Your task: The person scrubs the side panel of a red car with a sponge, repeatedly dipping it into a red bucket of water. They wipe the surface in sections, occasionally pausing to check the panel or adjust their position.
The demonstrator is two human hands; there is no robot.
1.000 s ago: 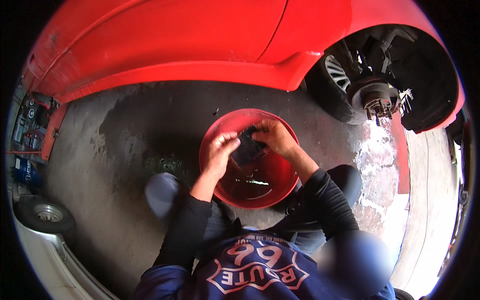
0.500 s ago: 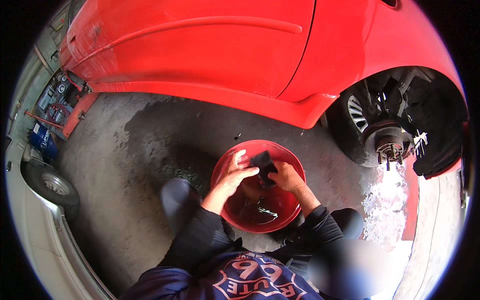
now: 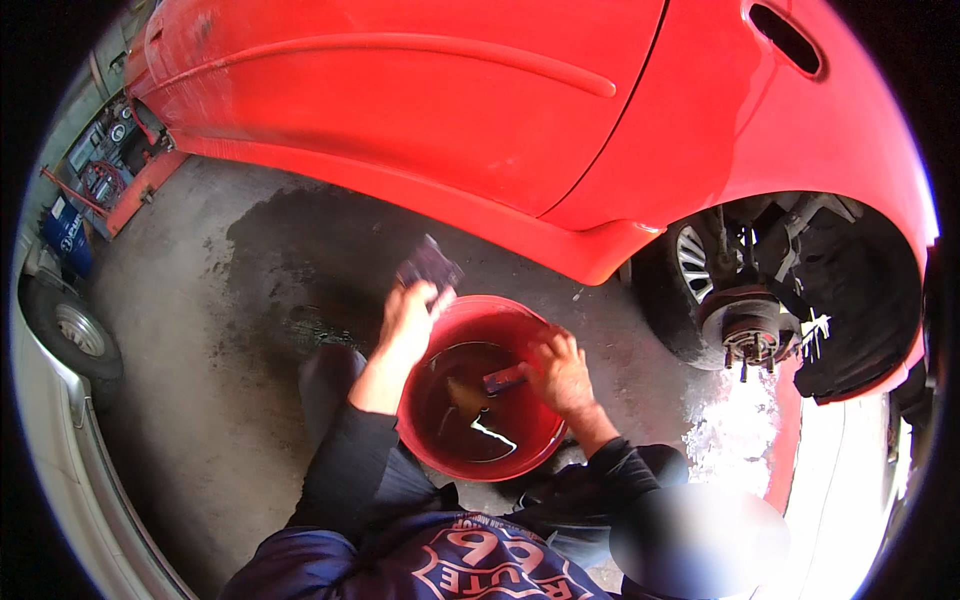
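A red tub (image 3: 482, 318) of murky water stands on the floor between my knees. My left hand (image 3: 402, 330) is at the tub's far left rim, its fingers closed on a dark, flat sheet (image 3: 430, 266) that looks like sandpaper, blurred by motion. Over the right side of the tub, my right hand (image 3: 562, 375) holds one end of a small dark block (image 3: 503, 379), and the block's other end points left above the water. The two hands are apart.
Beyond the tub runs the red car's (image 3: 400, 110) lower side. At right is a bare wheel hub (image 3: 748, 330), with a loose wheel (image 3: 660, 310) beside it. A pale vehicle (image 3: 65, 440) lines the left edge, near a blue container (image 3: 66, 236). Wet patches mark the concrete floor.
My hands have parted. The left one has moved away to the far left with the dark sheet; the right one keeps the block, now lower over the tub. The view has shifted.
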